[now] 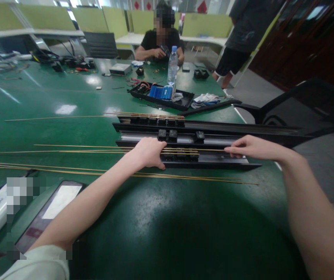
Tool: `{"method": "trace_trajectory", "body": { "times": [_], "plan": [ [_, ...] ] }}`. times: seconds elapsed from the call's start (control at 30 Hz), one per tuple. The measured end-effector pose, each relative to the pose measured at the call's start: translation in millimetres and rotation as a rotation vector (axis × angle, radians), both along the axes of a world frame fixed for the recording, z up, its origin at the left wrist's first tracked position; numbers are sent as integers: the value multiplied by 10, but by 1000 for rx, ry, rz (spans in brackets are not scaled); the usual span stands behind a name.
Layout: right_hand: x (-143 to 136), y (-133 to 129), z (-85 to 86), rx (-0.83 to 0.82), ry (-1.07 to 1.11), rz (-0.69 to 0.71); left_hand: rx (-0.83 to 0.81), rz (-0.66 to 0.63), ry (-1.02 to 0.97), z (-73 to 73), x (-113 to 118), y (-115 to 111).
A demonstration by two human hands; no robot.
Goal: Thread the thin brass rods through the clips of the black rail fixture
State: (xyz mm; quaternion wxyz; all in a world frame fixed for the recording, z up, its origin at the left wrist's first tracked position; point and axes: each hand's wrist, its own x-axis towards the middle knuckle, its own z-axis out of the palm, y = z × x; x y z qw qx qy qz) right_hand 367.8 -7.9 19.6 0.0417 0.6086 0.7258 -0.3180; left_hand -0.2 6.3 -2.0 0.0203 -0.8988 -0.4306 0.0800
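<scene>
My right hand (pixel 247 147) pinches the right end of a thin brass-coloured rod (pixel 210 149) above the nearest black channel rail (pixel 228 166). Across that same rail lies my left hand (pixel 148 151), its fingers on the far side and its thumb over the front edge. Small black blocks (pixel 181 154) sit in the rail just right of it, with rods running over them. In the middle rail (pixel 143 138) are 3 more dark blocks, one of them (pixel 199 137) apart from the others. What lies under my left palm is hidden.
Loose rods (pixel 184 177) lie along the front. A phone-like device (pixel 50 216) and a white device (pixel 0 210) are at left. Beyond the rails stand a black tray (pixel 181 102), gloves (pixel 204 100) and a water bottle (pixel 172 66). A person (pixel 155 42) sits opposite; a chair (pixel 310 105) is at right.
</scene>
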Motion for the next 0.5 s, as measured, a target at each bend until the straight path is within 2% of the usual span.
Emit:
{"method": "trace_trajectory", "body": {
  "times": [0.5],
  "plan": [
    [146,-5,16,-40,-4,-38,-36,27,28,25,12,-4]
  ]
}}
